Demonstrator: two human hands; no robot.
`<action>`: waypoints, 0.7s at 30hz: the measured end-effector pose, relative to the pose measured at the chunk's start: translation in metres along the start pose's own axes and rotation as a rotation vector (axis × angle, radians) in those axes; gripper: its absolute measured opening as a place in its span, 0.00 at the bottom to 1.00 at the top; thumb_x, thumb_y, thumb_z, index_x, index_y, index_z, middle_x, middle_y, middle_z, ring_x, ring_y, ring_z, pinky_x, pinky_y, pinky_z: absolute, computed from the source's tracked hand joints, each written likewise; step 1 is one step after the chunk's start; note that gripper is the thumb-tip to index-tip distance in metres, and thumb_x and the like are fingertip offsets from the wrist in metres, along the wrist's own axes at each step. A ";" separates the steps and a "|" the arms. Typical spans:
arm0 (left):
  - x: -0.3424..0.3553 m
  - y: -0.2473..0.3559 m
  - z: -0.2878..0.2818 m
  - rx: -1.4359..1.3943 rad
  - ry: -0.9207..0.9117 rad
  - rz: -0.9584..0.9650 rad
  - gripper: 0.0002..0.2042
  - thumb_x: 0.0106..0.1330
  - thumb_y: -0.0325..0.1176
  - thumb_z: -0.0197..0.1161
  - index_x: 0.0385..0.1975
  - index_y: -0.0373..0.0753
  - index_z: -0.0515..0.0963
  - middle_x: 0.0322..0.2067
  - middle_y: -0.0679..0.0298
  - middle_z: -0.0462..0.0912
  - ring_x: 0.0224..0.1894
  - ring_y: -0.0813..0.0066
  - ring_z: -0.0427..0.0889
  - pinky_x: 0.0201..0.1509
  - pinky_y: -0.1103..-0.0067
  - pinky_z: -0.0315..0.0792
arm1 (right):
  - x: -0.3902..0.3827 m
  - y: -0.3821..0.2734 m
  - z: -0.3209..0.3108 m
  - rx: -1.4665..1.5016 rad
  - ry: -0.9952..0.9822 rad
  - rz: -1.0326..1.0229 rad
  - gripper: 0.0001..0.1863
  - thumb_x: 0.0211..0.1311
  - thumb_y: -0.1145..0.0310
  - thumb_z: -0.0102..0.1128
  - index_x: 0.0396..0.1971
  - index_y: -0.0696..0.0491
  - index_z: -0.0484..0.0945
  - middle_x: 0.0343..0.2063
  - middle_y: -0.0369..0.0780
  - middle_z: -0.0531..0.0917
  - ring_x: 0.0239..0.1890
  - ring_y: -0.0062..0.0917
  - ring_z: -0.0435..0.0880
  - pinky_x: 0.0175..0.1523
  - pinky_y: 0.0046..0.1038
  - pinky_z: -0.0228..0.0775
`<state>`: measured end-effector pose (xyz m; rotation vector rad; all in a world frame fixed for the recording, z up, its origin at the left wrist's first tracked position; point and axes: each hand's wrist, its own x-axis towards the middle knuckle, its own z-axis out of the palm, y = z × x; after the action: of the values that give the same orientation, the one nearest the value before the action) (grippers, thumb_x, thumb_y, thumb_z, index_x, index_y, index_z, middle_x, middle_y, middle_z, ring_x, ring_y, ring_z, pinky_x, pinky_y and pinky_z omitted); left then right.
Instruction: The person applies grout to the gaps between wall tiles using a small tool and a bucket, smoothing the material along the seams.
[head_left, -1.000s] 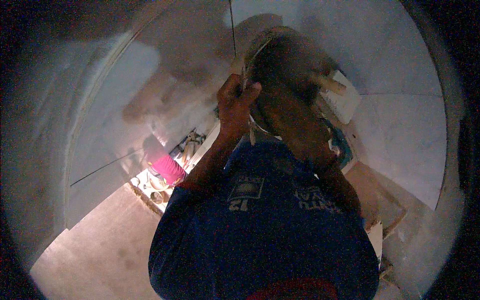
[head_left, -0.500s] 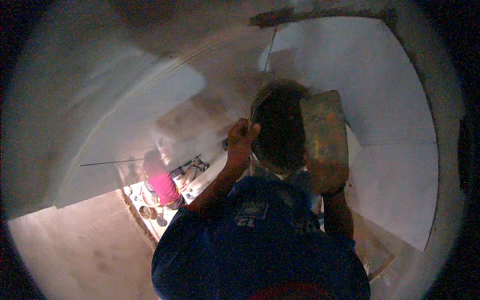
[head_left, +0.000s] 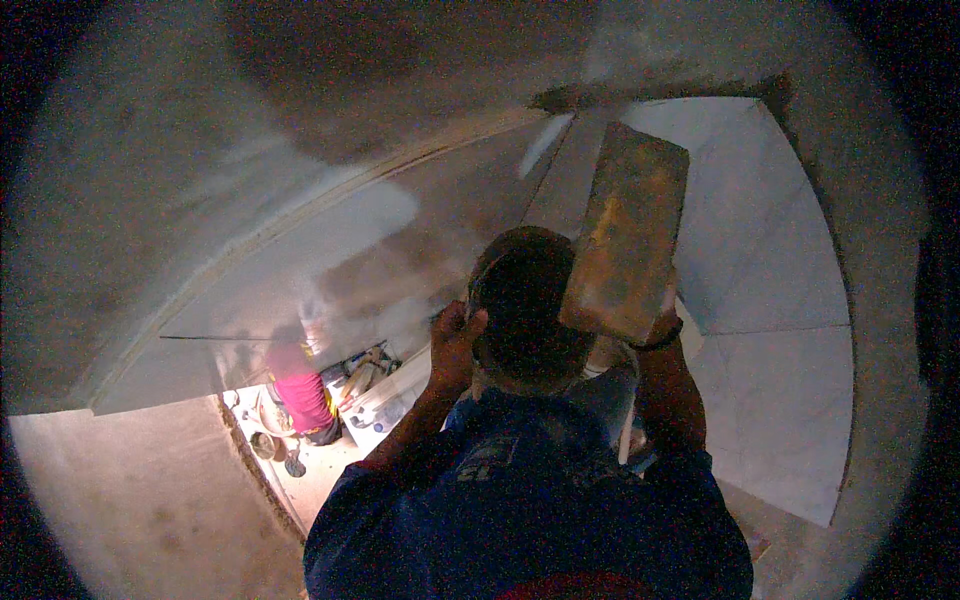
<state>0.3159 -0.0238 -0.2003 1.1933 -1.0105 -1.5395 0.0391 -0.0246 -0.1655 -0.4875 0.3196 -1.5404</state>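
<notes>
My left hand (head_left: 457, 345) has its fingers closed on the left rim of a dark round bucket (head_left: 530, 300), held before my chest. Its inside is too dark to make out. A flat rectangular trowel (head_left: 630, 225) with a worn, yellow-brown stained face is raised in my right hand (head_left: 665, 325). The trowel stands nearly upright, its top leaning slightly right, and its lower left part lies over the bucket's right side in the view. Its handle is hidden behind the blade, and so are most of my right fingers.
Large pale tiles (head_left: 770, 240) with dark joints cover the wall ahead and to the right. At lower left crouches a person in a magenta top (head_left: 303, 395), beside a small bucket (head_left: 264, 445) and several tools (head_left: 365, 370). A rough grey-brown wall surface (head_left: 450, 50) borders the tiles.
The trowel has risen away from the bucket's right side and now points more upward. My view has shifted, so the wall, bucket and left hand appear lower. My left hand keeps its grip.
</notes>
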 end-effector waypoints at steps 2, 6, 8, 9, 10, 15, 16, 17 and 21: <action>-0.004 0.017 0.009 -0.035 0.019 -0.013 0.08 0.57 0.33 0.59 0.23 0.39 0.69 0.21 0.69 0.70 0.26 0.80 0.70 0.30 0.80 0.65 | 0.004 -0.002 -0.004 0.013 -0.020 -0.005 0.21 0.60 0.61 0.47 0.50 0.56 0.66 0.49 0.44 0.72 0.49 0.37 0.72 0.55 0.38 0.63; 0.002 0.021 0.001 -0.017 -0.043 -0.077 0.07 0.57 0.33 0.59 0.28 0.37 0.71 0.25 0.67 0.74 0.29 0.79 0.71 0.32 0.79 0.67 | 0.013 -0.008 -0.016 0.015 -0.047 -0.024 0.21 0.60 0.61 0.47 0.50 0.56 0.66 0.49 0.43 0.72 0.49 0.37 0.72 0.55 0.38 0.63; 0.007 0.014 -0.001 0.010 -0.040 -0.047 0.07 0.57 0.32 0.59 0.30 0.36 0.72 0.26 0.66 0.75 0.28 0.79 0.71 0.32 0.79 0.67 | 0.022 -0.012 -0.011 0.017 -0.056 -0.041 0.21 0.60 0.61 0.47 0.51 0.56 0.66 0.49 0.43 0.72 0.49 0.36 0.72 0.55 0.38 0.64; 0.009 0.010 -0.001 0.067 -0.018 -0.003 0.07 0.57 0.32 0.59 0.30 0.36 0.73 0.26 0.66 0.75 0.28 0.79 0.72 0.31 0.79 0.67 | 0.025 -0.015 -0.007 0.018 -0.058 -0.043 0.21 0.60 0.61 0.47 0.51 0.56 0.66 0.49 0.43 0.72 0.49 0.36 0.72 0.55 0.38 0.64; 0.007 0.005 0.000 0.126 0.017 0.038 0.07 0.57 0.31 0.59 0.31 0.35 0.73 0.26 0.65 0.75 0.27 0.80 0.72 0.30 0.79 0.67 | 0.029 -0.015 0.011 0.032 -0.064 -0.038 0.21 0.59 0.61 0.47 0.51 0.56 0.66 0.49 0.43 0.72 0.50 0.36 0.72 0.55 0.39 0.64; 0.005 0.023 0.000 -0.098 -0.043 -0.084 0.04 0.56 0.29 0.59 0.27 0.38 0.73 0.23 0.68 0.74 0.25 0.81 0.69 0.30 0.81 0.65 | 0.036 -0.040 0.049 -0.040 0.095 -0.078 0.20 0.61 0.61 0.41 0.48 0.57 0.68 0.47 0.42 0.74 0.48 0.35 0.72 0.54 0.35 0.64; 0.006 0.022 -0.001 -0.105 -0.053 -0.088 0.04 0.56 0.29 0.59 0.27 0.38 0.72 0.23 0.69 0.74 0.25 0.81 0.69 0.30 0.81 0.65 | 0.037 -0.047 0.045 -0.045 0.159 -0.073 0.20 0.63 0.61 0.38 0.47 0.58 0.69 0.45 0.42 0.75 0.47 0.34 0.73 0.53 0.33 0.65; 0.006 0.023 -0.002 -0.120 -0.052 -0.094 0.04 0.55 0.29 0.60 0.26 0.38 0.72 0.22 0.69 0.73 0.25 0.82 0.68 0.29 0.81 0.64 | 0.036 -0.055 0.039 -0.074 0.111 -0.082 0.20 0.63 0.61 0.39 0.47 0.58 0.69 0.45 0.42 0.75 0.47 0.34 0.74 0.53 0.33 0.66; 0.010 0.024 -0.009 -0.108 -0.028 -0.132 0.06 0.55 0.30 0.61 0.22 0.40 0.70 0.19 0.71 0.68 0.23 0.83 0.65 0.26 0.82 0.60 | 0.039 -0.063 0.039 -0.108 0.111 -0.113 0.17 0.61 0.63 0.42 0.47 0.56 0.69 0.43 0.41 0.76 0.46 0.33 0.74 0.51 0.35 0.68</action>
<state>0.3273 -0.0404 -0.1810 1.1847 -0.8693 -1.6963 0.0038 -0.0573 -0.0966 -0.5126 0.4700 -1.6696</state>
